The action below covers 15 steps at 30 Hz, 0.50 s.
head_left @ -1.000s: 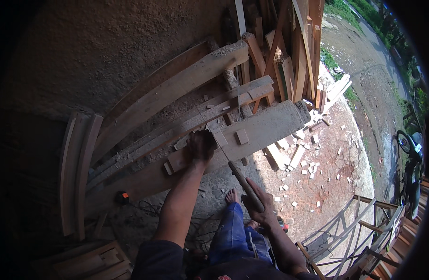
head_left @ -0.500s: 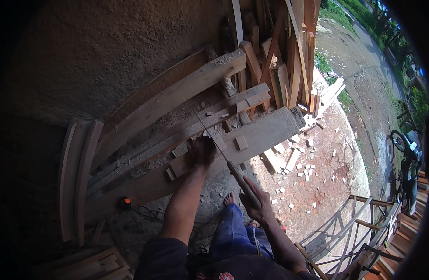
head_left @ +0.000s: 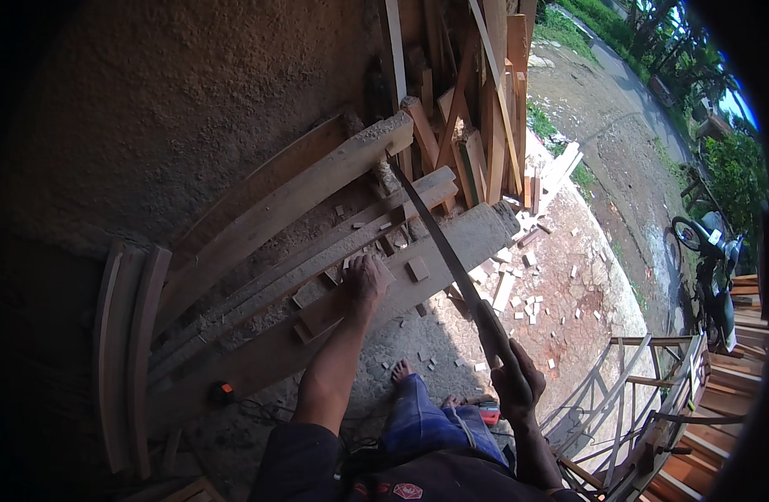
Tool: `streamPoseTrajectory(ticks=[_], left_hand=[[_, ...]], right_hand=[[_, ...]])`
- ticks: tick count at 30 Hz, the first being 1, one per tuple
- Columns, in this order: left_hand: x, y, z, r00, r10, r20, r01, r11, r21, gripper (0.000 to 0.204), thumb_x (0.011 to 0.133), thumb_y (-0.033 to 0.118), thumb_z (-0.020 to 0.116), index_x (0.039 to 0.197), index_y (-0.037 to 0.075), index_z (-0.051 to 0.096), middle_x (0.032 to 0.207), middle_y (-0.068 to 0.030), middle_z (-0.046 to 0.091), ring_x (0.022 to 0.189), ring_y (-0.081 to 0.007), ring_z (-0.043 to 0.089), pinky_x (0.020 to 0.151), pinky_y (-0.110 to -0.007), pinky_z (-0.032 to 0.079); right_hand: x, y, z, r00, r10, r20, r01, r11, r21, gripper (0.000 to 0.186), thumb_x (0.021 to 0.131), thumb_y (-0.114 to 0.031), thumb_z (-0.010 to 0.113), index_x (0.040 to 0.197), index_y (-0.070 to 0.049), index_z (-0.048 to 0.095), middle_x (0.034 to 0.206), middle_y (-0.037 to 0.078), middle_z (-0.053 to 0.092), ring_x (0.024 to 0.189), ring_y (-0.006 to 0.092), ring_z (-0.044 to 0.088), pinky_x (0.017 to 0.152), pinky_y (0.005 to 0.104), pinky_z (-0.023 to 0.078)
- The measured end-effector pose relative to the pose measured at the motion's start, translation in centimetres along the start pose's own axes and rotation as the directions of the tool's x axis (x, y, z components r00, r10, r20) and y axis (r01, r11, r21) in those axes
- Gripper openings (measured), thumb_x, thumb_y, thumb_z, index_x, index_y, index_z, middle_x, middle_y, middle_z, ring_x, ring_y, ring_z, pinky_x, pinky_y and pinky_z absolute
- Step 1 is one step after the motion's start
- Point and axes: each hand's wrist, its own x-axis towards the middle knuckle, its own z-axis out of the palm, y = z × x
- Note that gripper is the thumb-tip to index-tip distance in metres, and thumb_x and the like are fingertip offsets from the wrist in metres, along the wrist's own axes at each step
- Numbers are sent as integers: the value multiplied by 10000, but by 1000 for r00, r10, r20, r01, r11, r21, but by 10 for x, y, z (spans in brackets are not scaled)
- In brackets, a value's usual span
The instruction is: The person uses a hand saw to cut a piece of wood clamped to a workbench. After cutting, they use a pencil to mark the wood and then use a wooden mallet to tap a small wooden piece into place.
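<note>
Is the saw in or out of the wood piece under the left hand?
Out: the saw shows to the right, a small block visible between it and the left hand.

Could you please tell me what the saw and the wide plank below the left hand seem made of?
Saw blade: probably metal, dull and darkened, judging by its thin, long form.
Saw handle: possibly wood, matt and brownish, though shadow leaves that open.
Wide plank: wood, seemingly unvarnished, given its matt, pale face and rough end.

Woodworking shop, handsaw point(head_left: 457, 269), leaning planks point(head_left: 493, 125), offcuts point(head_left: 530, 259)
</note>
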Motion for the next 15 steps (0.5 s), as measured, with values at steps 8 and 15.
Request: streamPoseTrajectory(ticks=[8, 15], left_hand=[[7, -8, -11, 992, -114, 57, 122, 720, -683, 462, 1029, 443, 488, 1182, 40, 654, 1164, -218, 684, 1112, -393, 640, 981, -481, 494], [-50, -39, -55, 998, 48, 48, -41, 989, -139, 817, 940, 592, 594, 1566, 119, 366, 1608, -234, 332, 1455, -416, 360, 1150, -651, 260]], right_hand=[[-23, -6, 4, 998, 57, 23, -55, 997, -56, 541, 894, -74, 738, 1386, 63, 563, 1153, 195, 729, 1022, 223, 717, 886, 330, 544], [-29, -10, -4, 999, 36, -11, -36, 996, -82, 547, 880, -63, 747, 1384, 53, 571, 1130, 176, 734, 1004, 204, 714, 876, 325, 546]])
